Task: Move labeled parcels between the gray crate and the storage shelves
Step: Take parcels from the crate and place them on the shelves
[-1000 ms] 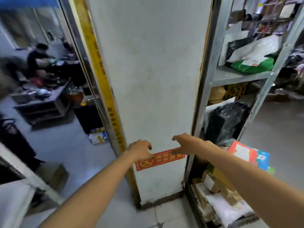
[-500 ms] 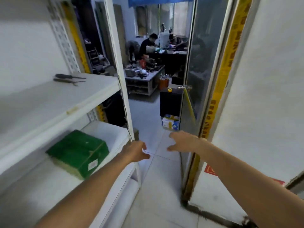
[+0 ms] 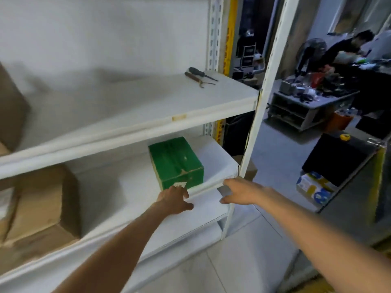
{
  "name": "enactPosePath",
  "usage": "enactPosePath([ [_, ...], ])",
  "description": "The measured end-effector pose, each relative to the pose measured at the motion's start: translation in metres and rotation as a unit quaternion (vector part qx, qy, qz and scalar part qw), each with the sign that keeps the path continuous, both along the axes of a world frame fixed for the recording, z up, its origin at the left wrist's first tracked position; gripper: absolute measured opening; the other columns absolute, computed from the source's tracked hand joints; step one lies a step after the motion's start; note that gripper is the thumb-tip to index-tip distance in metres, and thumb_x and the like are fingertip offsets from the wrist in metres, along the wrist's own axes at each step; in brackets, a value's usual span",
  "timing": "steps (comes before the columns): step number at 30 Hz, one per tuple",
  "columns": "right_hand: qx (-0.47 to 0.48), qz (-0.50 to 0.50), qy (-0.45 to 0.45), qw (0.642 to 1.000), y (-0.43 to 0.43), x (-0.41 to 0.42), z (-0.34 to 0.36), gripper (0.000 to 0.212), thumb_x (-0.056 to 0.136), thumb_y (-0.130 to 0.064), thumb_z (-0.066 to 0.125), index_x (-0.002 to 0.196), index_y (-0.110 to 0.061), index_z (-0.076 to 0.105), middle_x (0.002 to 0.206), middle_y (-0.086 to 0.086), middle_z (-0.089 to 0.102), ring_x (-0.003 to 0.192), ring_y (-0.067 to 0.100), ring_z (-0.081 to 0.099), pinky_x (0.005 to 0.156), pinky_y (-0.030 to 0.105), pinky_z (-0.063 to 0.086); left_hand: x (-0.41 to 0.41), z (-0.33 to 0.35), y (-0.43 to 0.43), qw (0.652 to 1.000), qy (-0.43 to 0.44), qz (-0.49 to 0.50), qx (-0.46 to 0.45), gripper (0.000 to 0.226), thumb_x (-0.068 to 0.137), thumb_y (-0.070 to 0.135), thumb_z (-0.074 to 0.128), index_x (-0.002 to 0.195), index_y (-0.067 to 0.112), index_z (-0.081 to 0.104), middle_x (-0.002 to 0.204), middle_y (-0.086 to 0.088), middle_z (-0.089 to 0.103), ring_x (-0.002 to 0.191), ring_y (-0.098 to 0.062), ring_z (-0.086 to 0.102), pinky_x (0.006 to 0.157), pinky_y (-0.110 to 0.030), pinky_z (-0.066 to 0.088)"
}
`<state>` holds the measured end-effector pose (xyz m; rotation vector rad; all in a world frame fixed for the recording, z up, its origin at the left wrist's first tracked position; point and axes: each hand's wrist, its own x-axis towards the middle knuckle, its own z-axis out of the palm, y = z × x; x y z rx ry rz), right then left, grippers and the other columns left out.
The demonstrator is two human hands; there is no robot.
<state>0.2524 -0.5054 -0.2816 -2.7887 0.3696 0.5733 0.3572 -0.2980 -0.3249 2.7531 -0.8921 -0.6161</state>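
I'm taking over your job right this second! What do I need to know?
Left hand: open, holding nothing, right at the front of the green parcel; contact unclear.
Right hand: open, empty, by the front edge of the lower shelf.
The green parcel sits on that shelf, with brown boxes further left. The gray crate is out of view.
Done: cannot tell.
Left: probably take hold of the green parcel and carry it to the crate.

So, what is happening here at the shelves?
A person reaches both hands toward a green box on the lower shelf. The left hand is at the box's front face, and the right hand is open at the shelf's front edge, right of the box. Neither hand grips anything yet.
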Motion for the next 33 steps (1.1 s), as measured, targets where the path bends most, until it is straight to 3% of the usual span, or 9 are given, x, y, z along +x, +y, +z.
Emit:
enactPosePath([
  [4, 0.002, 0.051, 0.001, 0.999, -0.012, 0.027, -0.013, 0.058, 0.086, -0.055, 0.061, 0.125, -0.014, 0.049, 0.123, 0.011, 0.056, 0.106, 0.027, 0.058, 0.085, 0.04, 0.05, -0.006, -0.012, 0.015, 0.998, 0.016, 0.052, 0.022, 0.048, 0.086, 0.051, 0.062, 0.127, 0.027, 0.057, 0.129, 0.002, 0.059, 0.114, -0.02, 0.058, 0.094, -0.032, 0.048],
  [7, -0.013, 0.092, 0.015, 0.996, -0.007, 0.043, -0.035, 0.068, 0.086, -0.058, 0.058, 0.136, -0.015, 0.042, 0.137, 0.01, 0.05, 0.122, 0.029, 0.05, 0.097, 0.046, 0.045, 0.0, -0.026, 0.03, 0.993, 0.034, 0.102, 0.039, 0.048, 0.084, 0.053, 0.063, 0.126, 0.03, 0.058, 0.128, 0.001, 0.06, 0.112, -0.02, 0.059, 0.093, -0.031, 0.048],
  [10, 0.003, 0.108, 0.019, 0.994, -0.001, 0.06, -0.047, 0.067, 0.091, -0.052, 0.056, 0.141, -0.012, 0.038, 0.143, 0.011, 0.045, 0.13, 0.028, 0.045, 0.099, 0.039, 0.042, 0.019, -0.034, 0.037, 0.989, 0.037, 0.138, 0.041, 0.047, 0.083, 0.053, 0.063, 0.124, 0.03, 0.059, 0.126, 0.001, 0.061, 0.111, -0.02, 0.059, 0.092, -0.032, 0.048],
  [15, 0.018, 0.093, -0.044, 0.995, -0.005, 0.095, -0.054, 0.057, 0.093, -0.046, 0.057, 0.135, -0.009, 0.046, 0.136, 0.014, 0.052, 0.12, 0.03, 0.053, 0.093, 0.036, 0.045, 0.047, -0.047, 0.036, 0.982, 0.041, 0.182, 0.011, 0.045, 0.082, 0.053, 0.065, 0.121, 0.03, 0.061, 0.12, 0.001, 0.064, 0.107, -0.02, 0.06, 0.088, -0.032, 0.049],
  [22, -0.042, 0.109, -0.082, 0.99, -0.025, 0.133, -0.065, 0.049, 0.097, -0.049, 0.047, 0.126, -0.009, 0.047, 0.123, 0.014, 0.059, 0.106, 0.032, 0.059, 0.081, 0.038, 0.048, 0.073, -0.065, 0.024, 0.963, 0.048, 0.261, -0.048, 0.056, 0.083, 0.054, 0.067, 0.127, 0.022, 0.056, 0.12, 0.0, 0.066, 0.106, -0.021, 0.062, 0.08, -0.03, 0.048],
  [25, -0.024, 0.1, -0.103, 0.989, -0.032, 0.153, -0.068, 0.053, 0.097, -0.051, 0.046, 0.125, -0.006, 0.046, 0.123, 0.016, 0.059, 0.106, 0.034, 0.06, 0.081, 0.04, 0.049, 0.083, -0.066, 0.02, 0.924, 0.066, 0.344, -0.155, 0.066, 0.083, 0.048, 0.07, 0.135, 0.012, 0.05, 0.127, -0.01, 0.062, 0.111, -0.026, 0.06, 0.088, -0.033, 0.048],
  [28, 0.048, 0.072, -0.101, 0.991, -0.034, 0.171, -0.079, 0.069, 0.095, -0.055, 0.045, 0.139, -0.003, 0.035, 0.136, 0.02, 0.051, 0.12, 0.036, 0.053, 0.094, 0.045, 0.048, 0.096, -0.065, 0.014, 0.867, 0.108, 0.407, -0.269, 0.073, 0.084, 0.048, 0.067, 0.144, 0.014, 0.042, 0.135, -0.014, 0.056, 0.118, -0.028, 0.057, 0.092, -0.032, 0.047],
  [31, 0.131, 0.022, -0.1, 0.986, -0.029, 0.188, -0.091, 0.084, 0.093, -0.058, 0.046, 0.151, -0.004, 0.016, 0.154, 0.02, 0.028, 0.139, 0.035, 0.033, 0.109, 0.043, 0.033, 0.108, -0.071, 0.003, 0.837, 0.129, 0.416, -0.331, 0.081, 0.086, 0.05, 0.063, 0.152, 0.022, 0.026, 0.142, -0.013, 0.051, 0.121, -0.028, 0.056, 0.087, -0.028, 0.045],
  [33, 0.189, -0.008, -0.098, 0.977, -0.026, 0.196, -0.1, 0.093, 0.091, -0.059, 0.05, 0.154, -0.006, 0.006, 0.159, 0.016, 0.02, 0.145, 0.031, 0.024, 0.114, 0.041, 0.026, 0.112, -0.075, -0.005, 0.809, 0.143, 0.428, -0.376, 0.081, 0.089, 0.044, 0.063, 0.154, 0.023, 0.019, 0.139, -0.011, 0.053, 0.112, -0.025, 0.06, 0.082, -0.025, 0.047],
])
